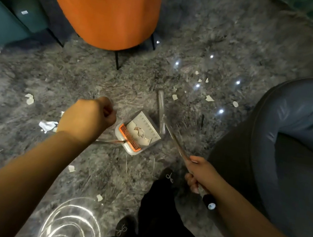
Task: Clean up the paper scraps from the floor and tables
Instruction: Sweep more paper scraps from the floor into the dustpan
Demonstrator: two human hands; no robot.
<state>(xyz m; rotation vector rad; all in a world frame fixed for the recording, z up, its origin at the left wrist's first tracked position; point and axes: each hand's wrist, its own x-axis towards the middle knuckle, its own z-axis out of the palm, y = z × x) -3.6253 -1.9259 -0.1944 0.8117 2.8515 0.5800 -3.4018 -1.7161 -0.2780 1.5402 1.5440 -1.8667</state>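
Note:
White paper scraps lie scattered on the grey marbled floor, some at the left (46, 126) and some at the upper right (209, 98). A white dustpan (146, 124) with an orange comb edge sits on the floor at centre and has several scraps (141, 135) in it. My left hand (87, 119) is curled in a fist over the dustpan's thin metal handle (108, 141). My right hand (197, 173) grips the broom handle (174, 140), which slants down to the grey broom head (161, 108) just right of the dustpan.
An orange chair (108, 6) stands at the back, with teal chairs (3, 16) at the left. A grey leather seat (306, 122) fills the right side. A round glass tabletop (71, 224) is near my legs, and my black shoes (168, 176) stand below the dustpan.

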